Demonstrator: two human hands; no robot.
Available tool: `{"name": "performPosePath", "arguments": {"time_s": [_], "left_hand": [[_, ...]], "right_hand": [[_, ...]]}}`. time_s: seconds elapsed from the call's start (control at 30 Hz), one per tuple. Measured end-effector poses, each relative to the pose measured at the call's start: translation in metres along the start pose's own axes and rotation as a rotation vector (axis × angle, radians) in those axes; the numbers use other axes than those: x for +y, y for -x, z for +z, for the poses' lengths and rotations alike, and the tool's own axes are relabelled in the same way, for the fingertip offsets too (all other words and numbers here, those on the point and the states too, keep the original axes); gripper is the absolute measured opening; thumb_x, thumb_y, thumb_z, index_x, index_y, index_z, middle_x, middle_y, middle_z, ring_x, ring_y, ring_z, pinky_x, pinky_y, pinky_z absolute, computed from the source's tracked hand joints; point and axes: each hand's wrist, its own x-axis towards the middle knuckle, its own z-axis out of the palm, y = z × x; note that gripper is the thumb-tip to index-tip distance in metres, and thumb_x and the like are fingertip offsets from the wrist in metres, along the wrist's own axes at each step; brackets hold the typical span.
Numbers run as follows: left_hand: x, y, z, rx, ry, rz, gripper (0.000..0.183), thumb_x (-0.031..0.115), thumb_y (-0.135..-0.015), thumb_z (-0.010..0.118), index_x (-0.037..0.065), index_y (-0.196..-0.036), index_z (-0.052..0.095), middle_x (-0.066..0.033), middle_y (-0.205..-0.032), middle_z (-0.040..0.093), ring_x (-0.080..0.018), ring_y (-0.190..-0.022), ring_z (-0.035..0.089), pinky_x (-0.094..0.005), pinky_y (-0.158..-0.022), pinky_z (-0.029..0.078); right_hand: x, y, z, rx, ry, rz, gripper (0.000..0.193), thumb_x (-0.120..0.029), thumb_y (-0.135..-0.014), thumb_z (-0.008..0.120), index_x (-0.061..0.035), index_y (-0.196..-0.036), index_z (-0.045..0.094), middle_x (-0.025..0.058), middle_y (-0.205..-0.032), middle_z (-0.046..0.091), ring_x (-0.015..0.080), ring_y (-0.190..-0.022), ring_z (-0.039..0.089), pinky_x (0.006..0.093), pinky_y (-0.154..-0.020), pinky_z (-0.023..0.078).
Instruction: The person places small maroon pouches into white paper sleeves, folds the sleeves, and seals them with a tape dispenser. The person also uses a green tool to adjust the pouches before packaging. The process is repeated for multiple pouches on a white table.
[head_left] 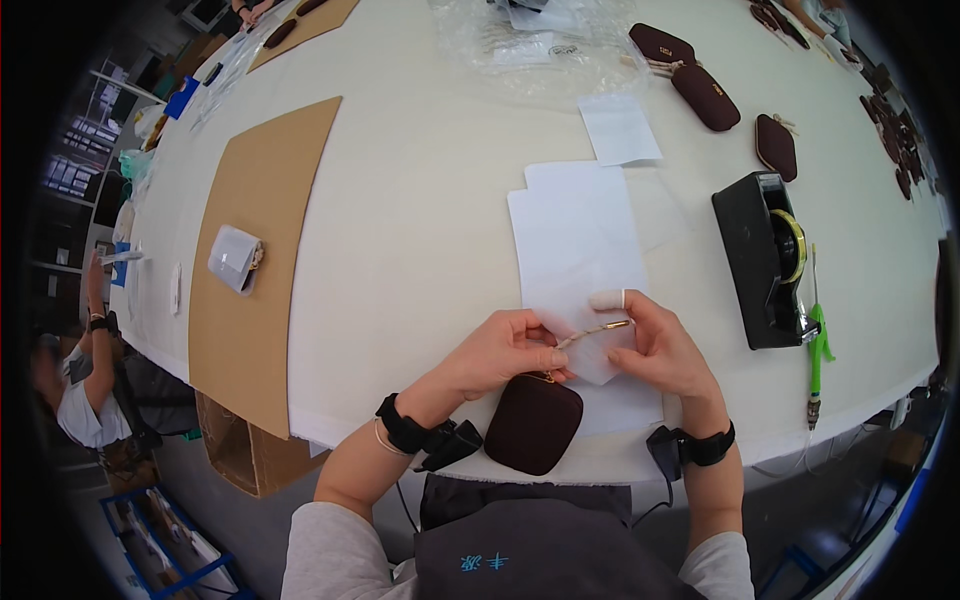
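Observation:
My left hand (515, 352) pinches a beige cord (590, 332) with a gold-coloured metal tip, near where it joins a dark brown pouch (535, 425). This small rounded pouch lies at the table's front edge, just below that hand. A thin translucent sheet (597, 362) spans the gap between my hands, under the cord. My right hand (660, 345) has its thumb on this sheet's edge; its index finger, in a white finger cot (608, 300), is raised apart from the thumb near the cord's tip. The remaining right fingers are partly hidden.
White paper sheets (575, 235) lie beyond my hands. To the right stand a black tape dispenser (745, 260) and a green-handled tool (817, 350). Brown cardboard (250, 330) bears a wrapped pouch (233, 258). More brown pouches (705, 97) and clear plastic (540, 50) lie far off. Other people work around the table.

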Motion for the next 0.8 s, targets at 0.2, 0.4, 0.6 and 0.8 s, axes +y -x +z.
{"name": "performPosePath", "arguments": {"time_s": [0.2,0.4,0.6,0.8], "left_hand": [[-0.001,-0.002,0.000,0.044,-0.006,-0.035,0.025,0.010,-0.088,0.065,-0.006,-0.106,0.059,-0.0133,-0.089,0.067,-0.0173,-0.079,0.067,-0.0281,-0.073,0.055],[-0.004,-0.005,0.006,0.080,0.011,-0.049,0.023,0.011,-0.089,0.065,-0.006,-0.103,0.062,-0.0133,-0.088,0.067,-0.0181,-0.076,0.067,-0.0287,-0.071,0.056],[-0.004,-0.003,0.003,0.108,0.112,-0.065,0.020,0.011,-0.087,0.067,-0.006,-0.097,0.064,-0.0128,-0.084,0.067,-0.0189,-0.072,0.067,-0.0285,-0.068,0.056],[-0.004,-0.003,-0.004,0.013,0.253,-0.146,0.017,0.011,-0.086,0.068,-0.005,-0.091,0.065,-0.0129,-0.080,0.067,-0.0186,-0.069,0.067,-0.0279,-0.066,0.056]], "right_hand": [[-0.005,0.003,-0.006,-0.050,0.047,0.041,0.051,0.010,-0.077,0.053,0.0037,-0.127,0.049,0.0073,-0.115,0.056,0.0101,-0.101,0.054,0.0239,-0.085,0.046],[-0.006,0.004,-0.010,-0.056,0.190,-0.052,0.049,0.008,-0.080,0.055,0.0020,-0.128,0.049,0.0102,-0.114,0.059,0.0121,-0.101,0.056,0.0249,-0.083,0.048],[-0.012,0.018,-0.035,-0.105,-0.211,0.087,0.045,0.006,-0.084,0.056,0.0006,-0.128,0.050,0.0140,-0.113,0.061,0.0168,-0.102,0.060,0.0274,-0.081,0.051],[0.013,0.012,-0.029,-0.110,-0.043,-0.143,0.040,0.010,-0.081,0.057,-0.0006,-0.120,0.058,0.0128,-0.117,0.062,0.0191,-0.105,0.060,0.0310,-0.085,0.050]]}}
